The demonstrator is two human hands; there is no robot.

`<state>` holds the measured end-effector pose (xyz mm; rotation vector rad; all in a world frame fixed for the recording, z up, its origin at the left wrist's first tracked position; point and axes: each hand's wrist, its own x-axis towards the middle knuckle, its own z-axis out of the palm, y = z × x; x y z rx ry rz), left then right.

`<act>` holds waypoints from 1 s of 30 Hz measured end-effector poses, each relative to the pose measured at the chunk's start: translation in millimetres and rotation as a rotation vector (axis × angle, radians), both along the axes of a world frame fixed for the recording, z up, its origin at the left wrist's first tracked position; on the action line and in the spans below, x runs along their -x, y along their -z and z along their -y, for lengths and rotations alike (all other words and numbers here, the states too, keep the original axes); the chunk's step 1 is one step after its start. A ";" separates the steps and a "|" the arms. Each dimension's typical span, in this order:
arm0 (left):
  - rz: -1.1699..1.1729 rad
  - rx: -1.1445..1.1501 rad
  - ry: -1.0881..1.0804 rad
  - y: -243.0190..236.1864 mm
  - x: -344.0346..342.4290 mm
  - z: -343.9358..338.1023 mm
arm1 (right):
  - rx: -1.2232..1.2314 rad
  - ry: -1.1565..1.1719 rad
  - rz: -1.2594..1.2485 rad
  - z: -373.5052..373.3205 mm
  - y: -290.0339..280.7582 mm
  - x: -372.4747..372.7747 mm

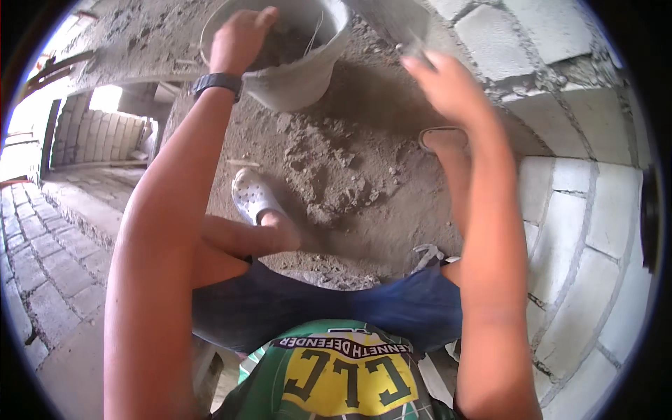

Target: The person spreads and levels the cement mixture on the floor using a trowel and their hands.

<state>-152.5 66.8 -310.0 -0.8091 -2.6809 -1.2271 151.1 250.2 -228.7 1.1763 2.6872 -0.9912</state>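
Observation:
A pale grey bucket stands ahead of me, with dark grey mix inside and a thin wire or cord sticking up. My left hand, with a dark band at the wrist, is over the bucket's left rim. Its fingers look curled, thumb out to the right; whether they grip the rim is hidden. To the bucket's right, my right hand is closed and blurred by motion. It holds what looks like a trowel, its grey blade smeared toward the top edge.
Grey block walls rise close on the right. Crumbled mortar lies on the dirt floor between my feet, one in a pale clog. A metal tool like a claw hammer lies by my right knee. Blockwork runs along the left.

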 end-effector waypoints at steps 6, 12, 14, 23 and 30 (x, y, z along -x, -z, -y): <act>-0.131 0.244 0.119 24.6 -18.6 20.1 | 0.372 -0.318 0.352 64.5 103.4 -112.7; -0.061 0.357 0.202 29.2 -24.1 6.6 | 0.612 -0.679 0.641 136.9 263.0 -157.0; -0.074 0.368 0.174 26.9 -22.4 8.8 | 0.596 -0.632 0.744 145.4 288.5 -151.3; -0.133 0.327 0.150 21.0 -34.3 5.8 | 0.837 0.015 0.548 27.5 296.7 -95.9; -0.116 0.281 0.163 12.7 -40.2 2.9 | 1.090 -0.282 0.646 87.7 293.8 -85.5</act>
